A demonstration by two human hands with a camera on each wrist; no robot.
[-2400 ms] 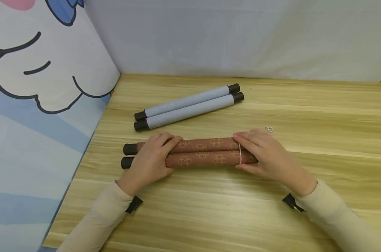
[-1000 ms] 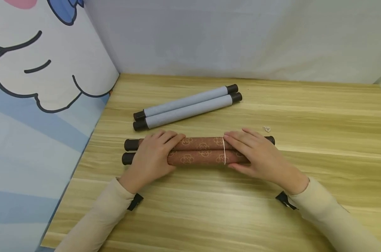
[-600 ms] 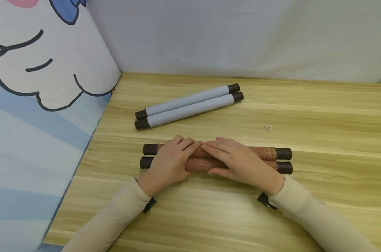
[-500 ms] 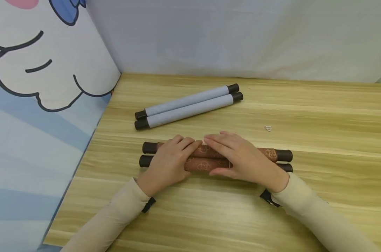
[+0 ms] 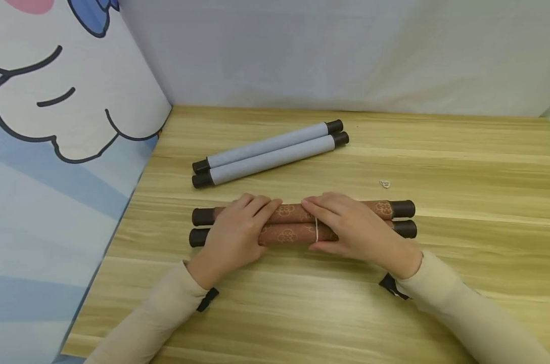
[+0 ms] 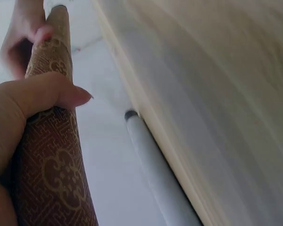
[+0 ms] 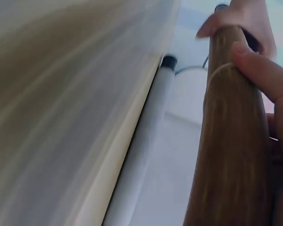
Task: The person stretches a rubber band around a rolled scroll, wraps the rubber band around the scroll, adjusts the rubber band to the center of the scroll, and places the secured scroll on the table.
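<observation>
A brown hanging scroll point(image 5: 286, 235) with gold flower patterns and black end knobs lies crosswise near the middle of the table, its two rolls side by side. My left hand point(image 5: 236, 232) grips it left of centre, thumb on the near side and fingers over the far roll. Right of centre, my right hand point(image 5: 354, 230) holds the same scroll. At that hand's fingertips a thin white band point(image 5: 316, 230) runs around both rolls; it also shows in the right wrist view as a pale band point(image 7: 220, 71). My palms hide parts of the scroll.
Farther back, a blue-grey scroll point(image 5: 275, 159) with black knobs lies slanted, also in two rolls. A small tangled white band point(image 5: 384, 184) rests on the wooden table point(image 5: 475, 212) to the right. A pale cloth point(image 5: 329, 55) hangs behind the table.
The white band has shifted from near the brown scroll's right end to about its middle, together with my right hand. The scroll itself has moved slightly, and my left hand keeps its grip.
</observation>
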